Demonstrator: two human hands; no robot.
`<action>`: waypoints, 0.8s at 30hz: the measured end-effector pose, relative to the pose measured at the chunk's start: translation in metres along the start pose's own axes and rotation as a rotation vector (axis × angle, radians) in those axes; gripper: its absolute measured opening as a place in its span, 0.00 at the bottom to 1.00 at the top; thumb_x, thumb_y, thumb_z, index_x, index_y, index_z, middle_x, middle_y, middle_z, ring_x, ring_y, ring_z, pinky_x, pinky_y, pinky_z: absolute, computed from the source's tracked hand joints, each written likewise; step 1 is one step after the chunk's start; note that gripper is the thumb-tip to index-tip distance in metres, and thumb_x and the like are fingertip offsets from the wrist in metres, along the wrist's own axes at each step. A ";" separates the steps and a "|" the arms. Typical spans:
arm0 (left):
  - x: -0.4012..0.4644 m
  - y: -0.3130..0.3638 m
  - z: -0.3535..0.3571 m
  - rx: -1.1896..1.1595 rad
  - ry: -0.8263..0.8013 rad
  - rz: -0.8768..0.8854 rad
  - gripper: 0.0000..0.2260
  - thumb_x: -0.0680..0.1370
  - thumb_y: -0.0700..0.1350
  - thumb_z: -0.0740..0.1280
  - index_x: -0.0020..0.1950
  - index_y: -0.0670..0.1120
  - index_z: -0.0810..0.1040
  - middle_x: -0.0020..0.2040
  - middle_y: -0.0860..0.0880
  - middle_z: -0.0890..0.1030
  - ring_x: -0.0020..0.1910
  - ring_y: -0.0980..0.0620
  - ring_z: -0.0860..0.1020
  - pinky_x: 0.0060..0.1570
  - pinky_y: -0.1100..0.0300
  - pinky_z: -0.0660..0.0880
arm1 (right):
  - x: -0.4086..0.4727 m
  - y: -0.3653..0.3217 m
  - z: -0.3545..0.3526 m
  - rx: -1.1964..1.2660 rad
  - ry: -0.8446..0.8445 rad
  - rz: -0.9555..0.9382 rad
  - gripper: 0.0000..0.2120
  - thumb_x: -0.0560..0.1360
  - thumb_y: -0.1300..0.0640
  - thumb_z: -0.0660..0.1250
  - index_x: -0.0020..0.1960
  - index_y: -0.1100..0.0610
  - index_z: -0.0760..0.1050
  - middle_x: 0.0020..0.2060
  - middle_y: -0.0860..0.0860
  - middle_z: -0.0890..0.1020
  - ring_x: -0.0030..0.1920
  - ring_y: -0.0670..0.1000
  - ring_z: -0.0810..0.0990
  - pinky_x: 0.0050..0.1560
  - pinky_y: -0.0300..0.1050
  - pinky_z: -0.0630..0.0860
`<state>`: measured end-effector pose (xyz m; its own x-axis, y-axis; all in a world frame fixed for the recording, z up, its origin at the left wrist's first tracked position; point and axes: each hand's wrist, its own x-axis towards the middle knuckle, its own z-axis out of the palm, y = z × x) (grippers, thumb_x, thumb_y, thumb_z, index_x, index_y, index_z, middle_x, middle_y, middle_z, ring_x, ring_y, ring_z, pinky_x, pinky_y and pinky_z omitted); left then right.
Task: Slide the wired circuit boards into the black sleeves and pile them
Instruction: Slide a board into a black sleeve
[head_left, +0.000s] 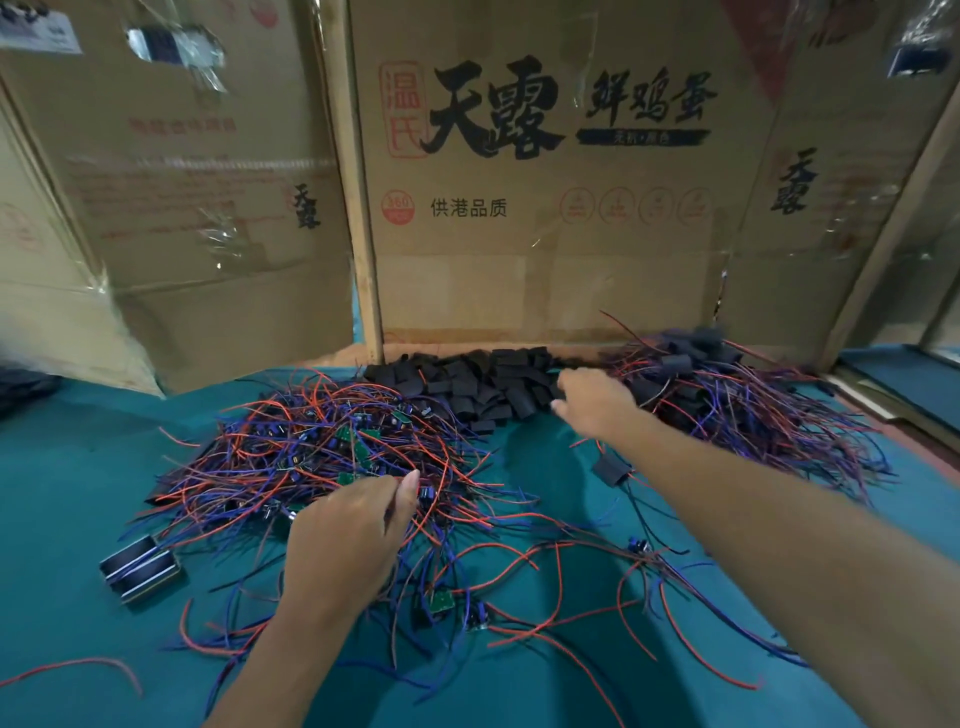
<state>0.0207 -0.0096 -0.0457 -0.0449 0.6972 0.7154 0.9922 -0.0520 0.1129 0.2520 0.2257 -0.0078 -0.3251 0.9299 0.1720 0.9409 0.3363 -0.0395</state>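
A tangled heap of small green circuit boards with red and blue wires (322, 447) covers the left middle of the green table. My left hand (353, 535) lies on its near edge, fingers curled into the wires. Behind it, a pile of empty black sleeves (478, 384) lies along the cardboard. My right hand (592, 400) reaches to the right end of that pile, fingertips at the sleeves; whether it holds one is hidden. At the far right lies a heap of sleeved boards with wires (727, 400). One sleeved board (613, 470) lies alone under my right forearm.
Cardboard boxes (545, 208) wall off the back of the green table (78, 493). A small black and metal block (140, 566) sits at the left. Loose wired boards (441, 603) are scattered near the front centre.
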 end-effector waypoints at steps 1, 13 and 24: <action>-0.001 -0.001 0.001 0.001 -0.006 0.003 0.24 0.83 0.56 0.53 0.28 0.48 0.65 0.24 0.55 0.61 0.20 0.51 0.63 0.22 0.61 0.52 | 0.004 -0.005 0.008 -0.022 -0.051 0.000 0.16 0.80 0.48 0.62 0.60 0.59 0.73 0.57 0.58 0.78 0.58 0.60 0.77 0.53 0.52 0.75; -0.001 -0.004 0.005 -0.028 -0.016 0.025 0.22 0.83 0.54 0.55 0.29 0.49 0.66 0.24 0.54 0.62 0.21 0.51 0.63 0.22 0.59 0.57 | 0.008 -0.005 0.035 -0.468 -0.091 -0.125 0.08 0.82 0.53 0.59 0.51 0.56 0.74 0.51 0.55 0.81 0.55 0.59 0.77 0.55 0.53 0.70; -0.002 0.012 0.004 -0.123 0.012 0.119 0.14 0.78 0.58 0.63 0.44 0.50 0.81 0.29 0.54 0.75 0.26 0.52 0.75 0.21 0.57 0.70 | -0.077 -0.060 -0.020 0.375 0.340 -0.052 0.11 0.82 0.54 0.59 0.48 0.58 0.78 0.41 0.57 0.83 0.42 0.59 0.81 0.40 0.51 0.75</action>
<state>0.0327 -0.0087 -0.0480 0.0699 0.6724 0.7369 0.9690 -0.2213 0.1100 0.2228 0.1315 0.0007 -0.2629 0.8303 0.4915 0.8052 0.4694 -0.3624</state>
